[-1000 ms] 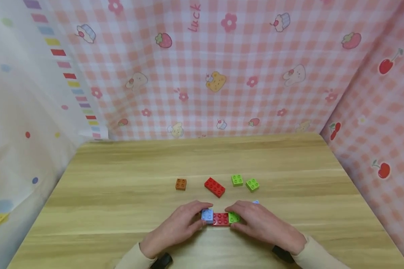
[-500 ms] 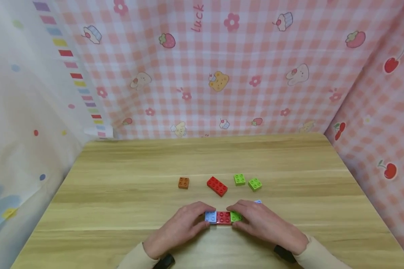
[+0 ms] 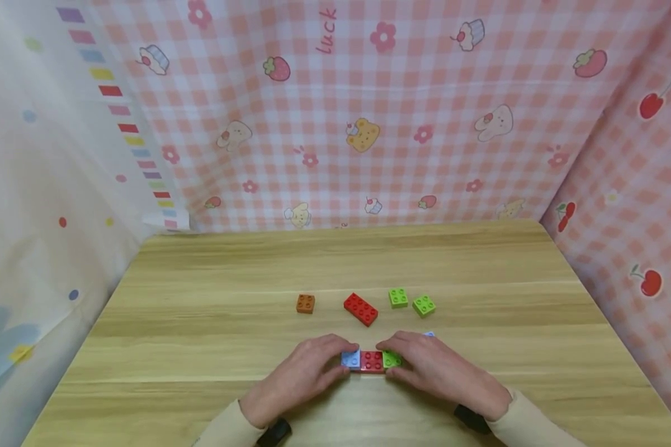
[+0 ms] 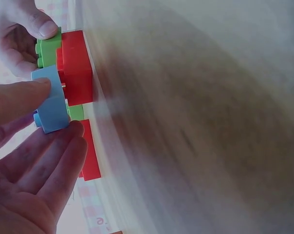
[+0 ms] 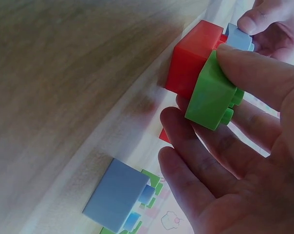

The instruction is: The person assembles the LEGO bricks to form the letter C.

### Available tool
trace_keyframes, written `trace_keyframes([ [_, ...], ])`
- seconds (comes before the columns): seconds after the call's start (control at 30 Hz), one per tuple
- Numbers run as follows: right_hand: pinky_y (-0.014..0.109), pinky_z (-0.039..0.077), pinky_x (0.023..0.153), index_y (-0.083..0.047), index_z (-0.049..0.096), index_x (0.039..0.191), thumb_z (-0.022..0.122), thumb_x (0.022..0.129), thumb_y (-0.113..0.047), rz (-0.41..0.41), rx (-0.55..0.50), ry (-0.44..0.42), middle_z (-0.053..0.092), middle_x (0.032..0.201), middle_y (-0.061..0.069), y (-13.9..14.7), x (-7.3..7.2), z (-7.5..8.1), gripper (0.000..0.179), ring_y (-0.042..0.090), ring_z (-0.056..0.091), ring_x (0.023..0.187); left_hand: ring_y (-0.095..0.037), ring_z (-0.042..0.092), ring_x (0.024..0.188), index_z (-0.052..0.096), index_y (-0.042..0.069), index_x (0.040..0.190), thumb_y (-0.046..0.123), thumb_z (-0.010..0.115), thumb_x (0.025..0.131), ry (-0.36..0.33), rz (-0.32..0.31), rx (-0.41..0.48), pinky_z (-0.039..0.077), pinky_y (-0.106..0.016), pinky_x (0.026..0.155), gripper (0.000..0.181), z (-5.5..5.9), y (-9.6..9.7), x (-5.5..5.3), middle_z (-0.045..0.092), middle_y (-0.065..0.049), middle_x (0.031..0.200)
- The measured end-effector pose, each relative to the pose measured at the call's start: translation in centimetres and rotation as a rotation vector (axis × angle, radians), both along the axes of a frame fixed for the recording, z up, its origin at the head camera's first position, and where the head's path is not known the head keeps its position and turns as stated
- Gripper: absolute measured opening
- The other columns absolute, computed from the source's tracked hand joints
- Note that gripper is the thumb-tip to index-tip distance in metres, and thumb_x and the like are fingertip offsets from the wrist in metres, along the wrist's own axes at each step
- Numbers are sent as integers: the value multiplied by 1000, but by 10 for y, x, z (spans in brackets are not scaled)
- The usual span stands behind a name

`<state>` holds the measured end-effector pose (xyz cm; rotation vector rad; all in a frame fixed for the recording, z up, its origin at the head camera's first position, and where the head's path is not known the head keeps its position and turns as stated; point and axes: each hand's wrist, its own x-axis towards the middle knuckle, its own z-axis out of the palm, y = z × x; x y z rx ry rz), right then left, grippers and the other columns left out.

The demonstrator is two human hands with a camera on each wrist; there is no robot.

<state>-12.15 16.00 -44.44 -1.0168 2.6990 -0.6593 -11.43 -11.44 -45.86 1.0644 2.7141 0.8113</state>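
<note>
A red eight-stud toy brick point(image 3: 371, 361) lies at the table's front, lengthwise between both hands. My left hand point(image 3: 302, 372) pinches a light blue four-stud brick point(image 3: 350, 359) between thumb and fingers on the red brick's left end. That blue brick overhangs the end, and red studs show beside it in the left wrist view. On the right end, my right hand point(image 3: 438, 369) grips a light green four-stud brick point(image 3: 391, 358), which also juts past the red one. The right wrist view shows the green brick point(image 5: 212, 92) with the thumb on its near side and fingers curled behind.
Behind the hands lie a brown brick point(image 3: 305, 303), a second red brick point(image 3: 360, 309) and two green bricks point(image 3: 398, 297). Another blue brick point(image 5: 117, 195) stands beyond the right hand, mostly hidden in the head view. Patterned cloth walls point(image 3: 335, 93) border the wooden table point(image 3: 229, 273).
The head view has shifted slightly. The light blue brick, a little raised and askew a second ago, has come down into line with the red brick. The right hand stays on the green brick.
</note>
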Motion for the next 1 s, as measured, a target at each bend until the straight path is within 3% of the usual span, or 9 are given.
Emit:
trace_keyframes([
  [0.47,37,57,81,-12,70,127,79,94,-28,-1,-2,-27,69,114,-6,0,1,2,37,4,62,99,-15,65,116,67,12,134,19,72,99,10,8,-44,56,-38,99,36,5,4,0,69,-3,128],
  [1.0,34,57,81,-10,70,127,78,94,-27,14,-16,-17,69,113,-6,0,-1,1,37,2,61,97,-17,68,114,70,11,131,21,74,97,105,-19,-118,57,-36,98,36,8,8,-1,71,-5,125],
])
